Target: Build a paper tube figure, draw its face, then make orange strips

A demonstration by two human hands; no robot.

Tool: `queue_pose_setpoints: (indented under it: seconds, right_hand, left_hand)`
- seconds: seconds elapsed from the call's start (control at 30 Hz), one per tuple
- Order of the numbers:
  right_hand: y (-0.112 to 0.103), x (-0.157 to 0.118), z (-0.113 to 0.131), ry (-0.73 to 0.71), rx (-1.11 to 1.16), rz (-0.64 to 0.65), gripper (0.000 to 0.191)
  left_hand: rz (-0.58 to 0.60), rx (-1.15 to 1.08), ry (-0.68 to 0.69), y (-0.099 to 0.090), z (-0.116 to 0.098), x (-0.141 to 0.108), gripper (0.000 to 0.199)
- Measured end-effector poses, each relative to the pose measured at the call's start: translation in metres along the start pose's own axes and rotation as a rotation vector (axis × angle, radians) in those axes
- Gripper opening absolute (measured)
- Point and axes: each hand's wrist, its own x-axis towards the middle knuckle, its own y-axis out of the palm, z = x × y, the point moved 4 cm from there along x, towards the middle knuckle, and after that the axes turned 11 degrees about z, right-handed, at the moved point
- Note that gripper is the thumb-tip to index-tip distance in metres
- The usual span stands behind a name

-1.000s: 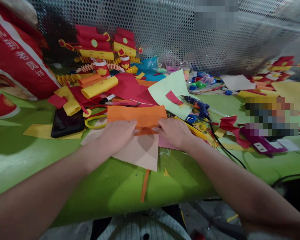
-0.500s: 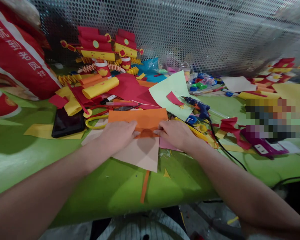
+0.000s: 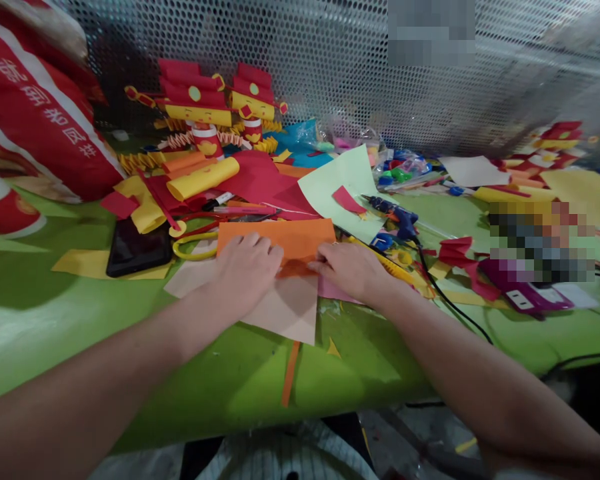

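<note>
An orange paper point(image 3: 300, 239) lies across a pale pink sheet point(image 3: 285, 312) near the table's front edge. Over its left part rests my left hand point(image 3: 247, 267), palm down with the fingers spread. My right hand point(image 3: 347, 268) pinches the paper's lower right edge between thumb and fingers. The lower edge between my hands looks bent or folded. Yellow-handled scissors point(image 3: 195, 247) lie just left of the orange paper, partly under it. A thin orange strip point(image 3: 291, 373) sits below the pink sheet.
Behind are paper figures point(image 3: 195, 93), a yellow roll point(image 3: 205, 179) and a pale green sheet point(image 3: 347, 187). A phone point(image 3: 137, 247) lies left. To the right are a blue glue gun point(image 3: 397, 217), its cable and a purple power strip point(image 3: 525, 287). A red bag point(image 3: 45, 113) stands far left.
My left hand has shifted from pinching the lower edge to lying flatter on the orange paper, its fingers spread. My right hand has stayed nearly in place.
</note>
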Motion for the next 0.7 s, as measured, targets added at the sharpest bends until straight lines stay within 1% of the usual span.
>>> queue_pose_setpoints:
  seconds: [0.07,0.1,0.13,0.2,0.27,0.37,0.43,0.53,0.7]
  right_hand:
    - [-0.001,-0.001,0.001,0.004,-0.017,-0.020,0.026]
    - [-0.001,-0.002,0.002,0.002,-0.035,-0.048,0.025]
    - [-0.002,-0.004,0.003,-0.008,-0.059,-0.086,0.023]
    - [-0.002,-0.009,0.009,-0.058,-0.122,-0.163,0.020]
    - [0.001,-0.015,0.017,-0.142,-0.169,-0.200,0.023]
    - [0.005,-0.024,0.031,-0.254,-0.178,-0.184,0.028]
    - [0.008,-0.028,0.039,-0.284,-0.181,-0.147,0.032]
    - [0.011,-0.031,0.046,-0.298,-0.209,-0.087,0.037]
    - [0.015,-0.032,0.049,-0.286,-0.256,-0.101,0.039]
  left_hand:
    - [-0.041,0.044,0.043,-0.002,-0.009,-0.004,0.014]
    - [-0.048,0.057,0.073,-0.003,-0.013,-0.006,0.016]
    - [-0.032,0.059,0.090,-0.002,-0.018,-0.008,0.018]
    - [-0.006,0.055,0.112,-0.001,-0.025,-0.012,0.020]
    - [0.007,0.057,0.119,0.001,-0.031,-0.014,0.020]
    - [0.052,0.056,0.107,0.003,-0.035,-0.015,0.023]
    - [0.081,0.042,0.095,0.003,-0.036,-0.015,0.026]
    - [0.108,0.009,0.094,0.001,-0.037,-0.014,0.031]
    - [0.177,-0.014,0.062,0.001,-0.038,-0.015,0.034]
